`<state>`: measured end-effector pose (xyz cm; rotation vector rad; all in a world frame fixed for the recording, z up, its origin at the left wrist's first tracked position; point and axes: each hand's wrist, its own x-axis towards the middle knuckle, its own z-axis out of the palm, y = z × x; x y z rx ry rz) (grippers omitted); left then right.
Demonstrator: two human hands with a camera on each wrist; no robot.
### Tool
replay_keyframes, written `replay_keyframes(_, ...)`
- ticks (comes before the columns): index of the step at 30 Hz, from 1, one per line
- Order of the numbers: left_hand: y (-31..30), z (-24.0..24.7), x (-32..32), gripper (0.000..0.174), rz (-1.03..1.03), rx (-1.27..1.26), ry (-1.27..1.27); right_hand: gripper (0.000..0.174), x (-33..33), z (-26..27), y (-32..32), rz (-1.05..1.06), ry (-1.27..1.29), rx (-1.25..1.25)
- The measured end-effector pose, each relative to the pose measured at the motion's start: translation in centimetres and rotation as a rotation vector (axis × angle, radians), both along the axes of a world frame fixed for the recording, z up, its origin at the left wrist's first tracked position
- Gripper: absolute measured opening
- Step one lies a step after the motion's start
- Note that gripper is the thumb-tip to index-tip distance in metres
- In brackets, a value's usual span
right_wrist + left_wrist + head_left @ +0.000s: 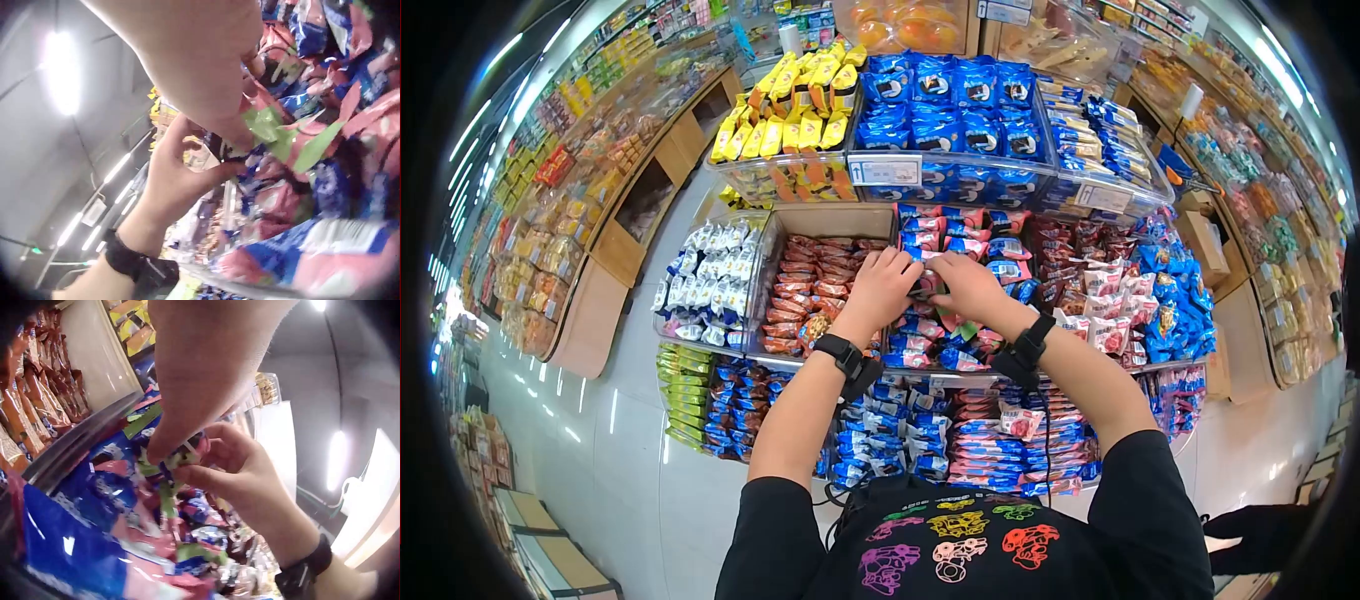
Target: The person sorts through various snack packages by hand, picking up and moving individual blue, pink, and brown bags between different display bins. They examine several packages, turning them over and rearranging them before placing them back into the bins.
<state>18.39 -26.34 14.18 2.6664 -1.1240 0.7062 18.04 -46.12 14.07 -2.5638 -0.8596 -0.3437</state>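
My left hand and right hand meet over a bin of pink-and-blue wrapped snacks. Between their fingertips is a small wrapped snack, dark with pink and green parts, mostly covered by the fingers. In the left wrist view, the right thumb and fingers pinch it from one side while the left fingers hold the other. The right wrist view shows the left thumb reaching to the same packet. Loose snacks with green tabs lie just beneath the hands.
Brown-wrapped snacks fill the bin to the left, beyond a clear divider. Red and white-pink packets lie to the right. Yellow packs and blue packs stand on the raised back tier. More packets line the lower front shelf.
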Motion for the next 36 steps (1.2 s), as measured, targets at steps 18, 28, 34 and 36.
replay_keyframes(18,-0.8,-0.4,-0.3,0.044,0.033,-0.081,0.026,0.042,-2.1,-0.4,0.0,-0.28,0.294,-0.29)
replay_keyframes(28,-1.6,0.1,-0.9,0.041,0.103,-0.127,0.126,0.034,-2.5,6.6,-4.6,-0.238,0.617,0.436)
replay_keyframes(34,-0.9,2.6,-2.3,0.028,-0.05,-0.514,0.129,0.031,-4.8,5.8,-4.7,-0.166,0.653,0.965)
replay_keyframes(36,-1.5,3.0,-3.6,0.032,-0.169,-1.118,1.047,0.033,-5.8,5.7,-2.9,-0.106,0.077,0.591)
